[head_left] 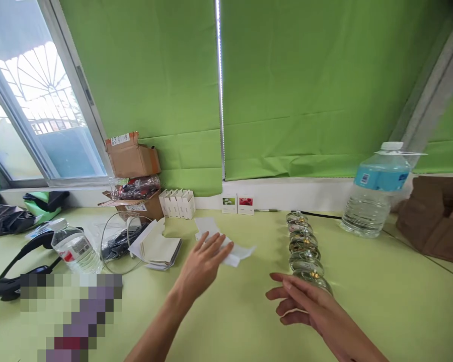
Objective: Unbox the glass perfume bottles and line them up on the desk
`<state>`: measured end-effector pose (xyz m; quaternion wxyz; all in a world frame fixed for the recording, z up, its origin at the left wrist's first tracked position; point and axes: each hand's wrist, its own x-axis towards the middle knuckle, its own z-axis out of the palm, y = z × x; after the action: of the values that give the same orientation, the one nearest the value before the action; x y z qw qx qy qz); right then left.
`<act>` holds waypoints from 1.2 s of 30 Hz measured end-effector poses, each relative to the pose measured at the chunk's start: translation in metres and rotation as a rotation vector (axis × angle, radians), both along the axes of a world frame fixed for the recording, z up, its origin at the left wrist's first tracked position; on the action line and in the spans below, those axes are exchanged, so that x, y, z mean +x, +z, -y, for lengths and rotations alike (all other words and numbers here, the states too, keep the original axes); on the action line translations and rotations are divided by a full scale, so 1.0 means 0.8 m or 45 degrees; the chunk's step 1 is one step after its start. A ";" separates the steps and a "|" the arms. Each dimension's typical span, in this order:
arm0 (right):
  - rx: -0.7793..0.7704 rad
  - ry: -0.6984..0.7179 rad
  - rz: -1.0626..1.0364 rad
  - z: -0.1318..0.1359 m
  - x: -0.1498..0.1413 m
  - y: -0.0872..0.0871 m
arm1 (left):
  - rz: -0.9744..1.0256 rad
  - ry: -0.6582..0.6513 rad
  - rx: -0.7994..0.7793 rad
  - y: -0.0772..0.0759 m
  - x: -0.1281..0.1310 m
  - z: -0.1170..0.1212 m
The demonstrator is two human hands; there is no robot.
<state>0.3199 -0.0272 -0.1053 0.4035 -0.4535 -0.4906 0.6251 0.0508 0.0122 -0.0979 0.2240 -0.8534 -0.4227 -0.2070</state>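
My left hand (202, 259) lies with its fingers stretched out over a thin, creased white sheet (239, 253), touching it from above and hiding part of it. My right hand (305, 304) hovers at the near end of a row of small round glass bottles (304, 246). Its fingers are slightly bent and apart, and nothing shows between them. Several of these bottles stand one behind another, with gold-coloured bits visible in some. The nearest bottle is partly hidden by the right hand.
Flat white card pieces (160, 246) lie left of the sheet. Along the wall stand narrow white boxes (177, 203) and two picture cards (237, 202). A large water bottle (375, 193) and brown bag-like item (434, 216) are right; cartons (132, 158), a smaller bottle (75, 246) and headphones (18, 261) left.
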 end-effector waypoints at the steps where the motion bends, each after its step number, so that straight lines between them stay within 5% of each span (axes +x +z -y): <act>1: 0.025 0.014 0.053 0.001 -0.001 0.001 | 0.032 0.034 0.006 0.004 -0.015 -0.005; 6: 0.120 0.068 0.177 0.007 -0.007 -0.001 | 0.167 0.181 0.002 0.011 -0.098 -0.017; 14: 0.149 0.236 0.231 0.002 -0.003 -0.023 | 0.329 0.546 -0.103 -0.022 -0.195 0.000; 24: 0.162 0.236 0.216 0.003 -0.005 -0.042 | 0.270 0.605 -0.176 -0.037 -0.215 0.004; 36: 0.170 0.286 0.265 0.002 -0.006 -0.038 | 0.235 0.625 -0.324 -0.044 -0.197 0.013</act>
<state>0.3148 -0.0289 -0.1356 0.3072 -0.4305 -0.6179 0.5818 -0.1066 0.0015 -0.1328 0.1189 -0.7243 -0.6579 -0.1687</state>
